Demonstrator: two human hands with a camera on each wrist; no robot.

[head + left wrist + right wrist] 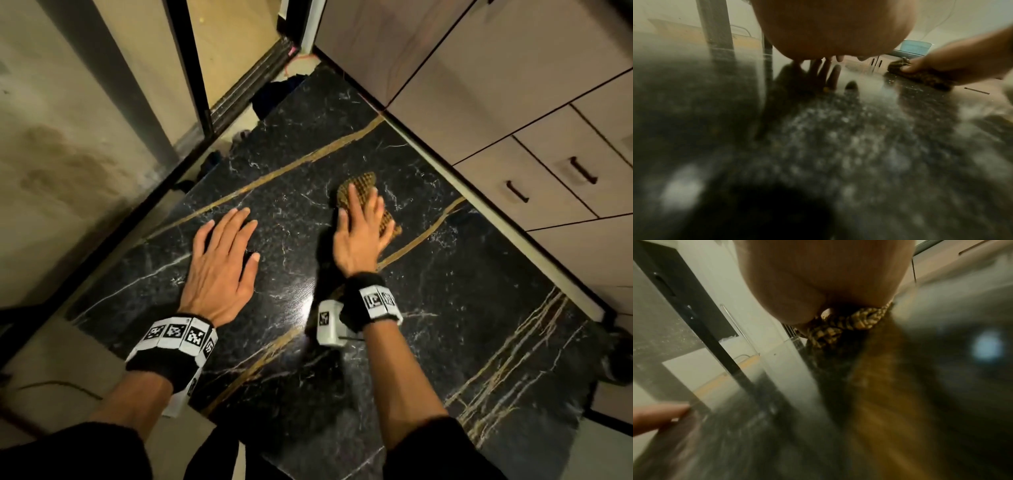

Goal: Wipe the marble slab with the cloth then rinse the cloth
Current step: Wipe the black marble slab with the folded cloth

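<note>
A black marble slab (428, 308) with gold and white veins fills the middle of the head view. A brown checked cloth (359, 185) lies on it near the far right side. My right hand (359, 229) lies flat on top of the cloth, fingers stretched forward, pressing it onto the slab. In the right wrist view the cloth (851, 322) bunches under the palm. My left hand (222, 257) rests flat on the bare slab to the left, fingers spread, holding nothing. The left wrist view shows the right hand (941, 60) on the cloth (925, 78).
Pale cabinets with dark drawer handles (582, 169) run along the slab's right side. A dark-framed glass door (191, 68) stands beyond its far left edge. Dark footwear (274, 96) lies on the floor past the far end. A round dark object (616, 356) sits at the right.
</note>
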